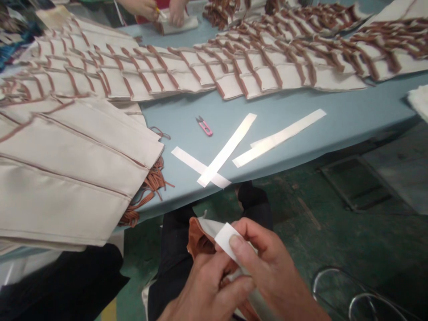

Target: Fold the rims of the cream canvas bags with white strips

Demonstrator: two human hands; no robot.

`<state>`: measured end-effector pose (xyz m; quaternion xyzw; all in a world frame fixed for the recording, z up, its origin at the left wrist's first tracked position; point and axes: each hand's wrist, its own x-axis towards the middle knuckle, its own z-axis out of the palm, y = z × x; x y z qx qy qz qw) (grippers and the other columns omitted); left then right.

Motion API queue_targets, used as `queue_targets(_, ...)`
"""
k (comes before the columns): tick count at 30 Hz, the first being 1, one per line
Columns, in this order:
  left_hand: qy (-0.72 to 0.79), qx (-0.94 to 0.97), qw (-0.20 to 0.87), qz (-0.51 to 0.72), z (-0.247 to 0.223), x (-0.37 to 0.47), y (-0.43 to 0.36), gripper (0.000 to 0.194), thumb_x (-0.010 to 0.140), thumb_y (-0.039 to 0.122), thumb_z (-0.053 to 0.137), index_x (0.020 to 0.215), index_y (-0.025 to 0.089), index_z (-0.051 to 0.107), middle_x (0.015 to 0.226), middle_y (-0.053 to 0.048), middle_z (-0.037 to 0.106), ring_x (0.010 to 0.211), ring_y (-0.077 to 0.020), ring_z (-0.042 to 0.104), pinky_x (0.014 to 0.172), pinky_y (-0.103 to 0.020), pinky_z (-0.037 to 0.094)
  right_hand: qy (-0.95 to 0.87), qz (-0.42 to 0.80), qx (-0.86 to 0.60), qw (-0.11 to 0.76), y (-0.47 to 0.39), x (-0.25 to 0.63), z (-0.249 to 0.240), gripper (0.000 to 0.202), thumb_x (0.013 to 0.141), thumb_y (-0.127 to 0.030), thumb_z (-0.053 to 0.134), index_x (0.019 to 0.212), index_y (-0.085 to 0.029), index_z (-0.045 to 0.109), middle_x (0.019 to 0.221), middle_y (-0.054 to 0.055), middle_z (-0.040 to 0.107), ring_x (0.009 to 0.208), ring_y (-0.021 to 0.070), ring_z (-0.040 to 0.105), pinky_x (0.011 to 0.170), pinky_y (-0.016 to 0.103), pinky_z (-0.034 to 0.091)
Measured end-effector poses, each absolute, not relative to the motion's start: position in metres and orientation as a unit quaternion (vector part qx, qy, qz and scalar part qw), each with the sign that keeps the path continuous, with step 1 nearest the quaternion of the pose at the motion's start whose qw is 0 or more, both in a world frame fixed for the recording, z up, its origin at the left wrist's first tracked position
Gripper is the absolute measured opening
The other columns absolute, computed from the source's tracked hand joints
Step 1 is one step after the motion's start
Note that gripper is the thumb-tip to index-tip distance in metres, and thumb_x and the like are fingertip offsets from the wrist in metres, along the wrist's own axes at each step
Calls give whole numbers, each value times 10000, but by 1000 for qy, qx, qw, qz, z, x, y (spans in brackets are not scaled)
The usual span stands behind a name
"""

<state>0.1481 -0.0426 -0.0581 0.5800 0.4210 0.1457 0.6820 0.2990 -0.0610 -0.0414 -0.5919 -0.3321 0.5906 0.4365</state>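
Over my lap, my right hand (267, 263) pinches a short white strip (224, 237) between thumb and fingers, against the edge of a cream and brown fabric piece (195, 234). My left hand (205, 283) is closed on the same fabric from below, its fingers partly hidden. The fabric's brown side faces up at its open end, and much of the piece is hidden by my hands. On the blue table just ahead lie long white strips (229, 149), two of them crossed, and more strips (279, 138) to the right. Small pink thread snips (204, 126) lie beyond them.
Rows of cream pieces with brown edging (180, 71) cover the far side of the blue table (334, 100). Larger cream panels (67, 178) and brown cords (150, 187) are at left. Across the table, a co-worker's hands (175, 11) handle a similar piece. Metal hoops (334, 272) stand low right.
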Motion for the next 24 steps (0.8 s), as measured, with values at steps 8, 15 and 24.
queue_targets(8, 500, 501, 670, 225, -80, 124, -58, 650, 857, 875, 481, 752, 248, 349, 653, 60, 337, 596, -138, 256, 573, -290, 240, -226, 565, -599, 520, -71, 281, -109, 559, 887, -723, 634, 700, -204, 546, 582, -33, 529, 500, 105, 453, 506, 231, 391)
queue_targets(15, 460, 602, 636, 145, -91, 87, -66, 680, 842, 903, 437, 726, 233, 447, 655, 41, 377, 585, -152, 327, 571, -299, 266, -155, 578, -630, 496, -103, 259, -141, 582, 911, -765, 572, 730, -220, 471, 571, -65, 444, 487, 89, 364, 470, 212, 330)
queue_targets(24, 316, 761, 562, 75, -81, 76, -53, 190, 1060, 222, 445, 920, 217, 573, 907, -31, 657, 897, -187, 595, 897, -320, 431, -160, 572, -631, 499, -97, 272, -150, 580, 903, -772, 547, 717, -233, 444, 545, -92, 389, 453, 79, 302, 440, 211, 285)
